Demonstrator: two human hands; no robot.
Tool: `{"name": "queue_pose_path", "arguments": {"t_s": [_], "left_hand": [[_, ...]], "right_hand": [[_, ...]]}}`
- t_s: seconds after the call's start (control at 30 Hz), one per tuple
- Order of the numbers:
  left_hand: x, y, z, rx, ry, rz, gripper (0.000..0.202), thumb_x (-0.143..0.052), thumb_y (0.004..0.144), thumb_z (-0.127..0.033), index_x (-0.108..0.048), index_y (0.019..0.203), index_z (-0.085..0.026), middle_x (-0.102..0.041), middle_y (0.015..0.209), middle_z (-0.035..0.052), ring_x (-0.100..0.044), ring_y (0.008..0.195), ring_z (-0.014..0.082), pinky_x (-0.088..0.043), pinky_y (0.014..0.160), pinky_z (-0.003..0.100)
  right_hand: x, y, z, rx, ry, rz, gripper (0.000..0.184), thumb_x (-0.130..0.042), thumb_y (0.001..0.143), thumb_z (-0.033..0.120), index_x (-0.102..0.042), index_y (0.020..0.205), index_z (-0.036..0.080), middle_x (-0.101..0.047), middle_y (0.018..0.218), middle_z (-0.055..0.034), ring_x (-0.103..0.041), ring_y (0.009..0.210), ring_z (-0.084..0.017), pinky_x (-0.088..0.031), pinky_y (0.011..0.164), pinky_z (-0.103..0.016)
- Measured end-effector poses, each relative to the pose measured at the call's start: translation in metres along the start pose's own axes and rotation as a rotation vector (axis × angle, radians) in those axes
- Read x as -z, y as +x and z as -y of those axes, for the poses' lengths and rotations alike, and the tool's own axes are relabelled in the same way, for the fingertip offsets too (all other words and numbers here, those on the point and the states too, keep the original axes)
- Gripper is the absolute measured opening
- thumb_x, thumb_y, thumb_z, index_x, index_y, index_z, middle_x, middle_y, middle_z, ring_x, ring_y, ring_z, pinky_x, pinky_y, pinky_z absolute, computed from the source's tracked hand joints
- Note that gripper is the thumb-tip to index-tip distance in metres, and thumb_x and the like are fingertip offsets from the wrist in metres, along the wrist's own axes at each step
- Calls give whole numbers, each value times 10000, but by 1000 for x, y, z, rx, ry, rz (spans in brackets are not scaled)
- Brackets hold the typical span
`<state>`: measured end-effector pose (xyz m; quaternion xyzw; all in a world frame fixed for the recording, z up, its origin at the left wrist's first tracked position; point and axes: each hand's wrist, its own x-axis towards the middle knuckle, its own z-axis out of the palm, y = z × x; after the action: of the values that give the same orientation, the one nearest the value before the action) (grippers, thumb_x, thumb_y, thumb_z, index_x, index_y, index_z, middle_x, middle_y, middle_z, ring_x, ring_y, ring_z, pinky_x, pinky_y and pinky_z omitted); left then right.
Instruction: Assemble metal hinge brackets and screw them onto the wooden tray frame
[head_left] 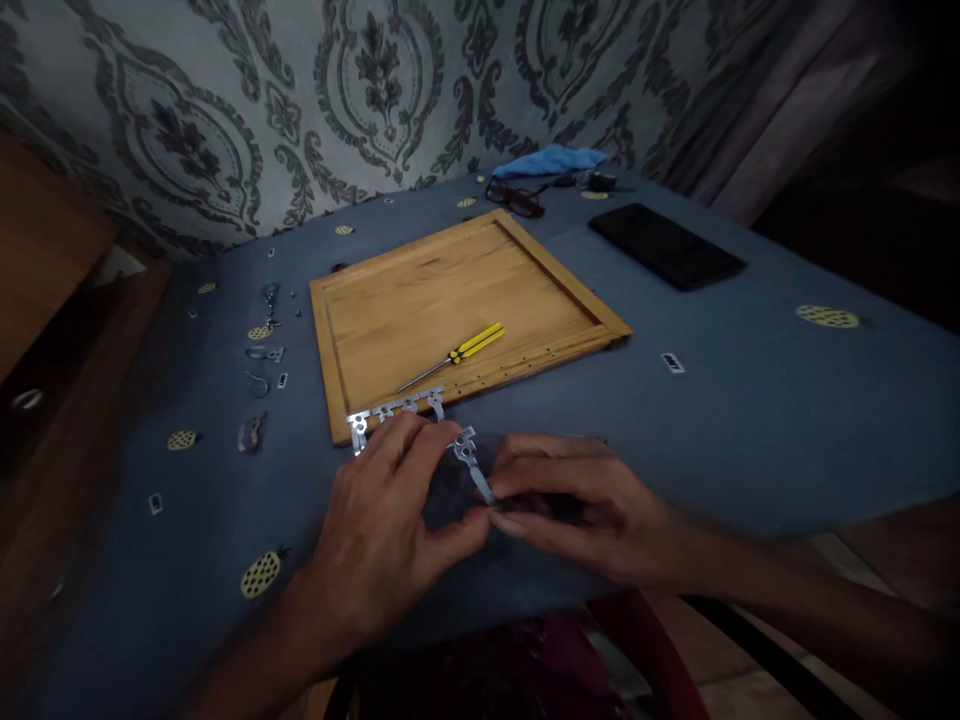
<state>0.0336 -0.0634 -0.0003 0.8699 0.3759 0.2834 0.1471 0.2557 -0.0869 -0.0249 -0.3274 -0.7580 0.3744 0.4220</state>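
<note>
Between my hands is a small shiny metal bracket [466, 450] with a flat top and a narrow tongue pointing down. My right hand [577, 500] pinches the tongue's lower end between thumb and fingers. At the bracket's top edge are the curled fingers of my left hand [382, 520], its thumb reaching toward the lower end. Several similar metal brackets [409, 402] sit in a row along the near edge of a framed wooden board [420, 290], partly hidden behind my left hand. A screwdriver [476, 343] with a yellow handle lies across the board.
Loose metal parts [252, 432] lie left of the board on the blue patterned tablecloth [750, 420]. Toward the back right are a flat black object [664, 245], eyeglasses [516, 197] and a blue cloth [551, 161]. A patterned curtain [480, 80] hangs behind.
</note>
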Motion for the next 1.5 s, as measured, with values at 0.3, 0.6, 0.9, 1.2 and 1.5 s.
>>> {"name": "queue_pose_path", "arguments": {"t_s": [0.3, 0.6, 0.9, 1.2, 1.5], "left_hand": [[3, 29, 4, -82, 156, 7, 273, -760, 911, -350, -645, 1123, -221, -665, 1072, 72, -623, 1002, 270, -531, 849, 423], [3, 54, 31, 60, 163, 159, 595, -879, 823, -501, -608, 1285, -242, -699, 1184, 67, -632, 1118, 309, -493, 925, 446], [-1, 60, 26, 103, 149, 262, 367, -848, 871, -386, -679, 1141, -204, -691, 1087, 48, -614, 1065, 295, -492, 887, 444], [-5, 61, 27, 111, 123, 265, 370, -852, 868, -351, -719, 1182, -206, -695, 1085, 60, -617, 1094, 319, -502, 917, 480], [-6, 61, 27, 103, 111, 256, 382, -852, 874, -338, -724, 1216, -225, -688, 1045, 50, -613, 1056, 312, -501, 881, 470]], "right_hand": [[9, 19, -13, -368, 429, -60, 252, -830, 884, 412, -792, 811, 174, -667, 744, 9, -572, 613, -74, -469, 560, -206], [11, 39, -32, -667, 630, -124, 471, -923, 699, 582, -731, 746, 155, -701, 578, 17, -535, 436, -45, -418, 429, -167], [15, 47, -36, -777, 673, -65, 573, -931, 601, 675, -720, 705, 152, -714, 552, 0, -606, 427, -70, -488, 445, -180], [15, 45, -32, -790, 632, -92, 559, -927, 608, 676, -729, 682, 159, -727, 571, -13, -599, 432, -73, -480, 451, -192], [14, 44, -34, -768, 643, -97, 497, -928, 668, 605, -719, 712, 156, -732, 592, -13, -609, 453, -72, -497, 470, -185]]}}
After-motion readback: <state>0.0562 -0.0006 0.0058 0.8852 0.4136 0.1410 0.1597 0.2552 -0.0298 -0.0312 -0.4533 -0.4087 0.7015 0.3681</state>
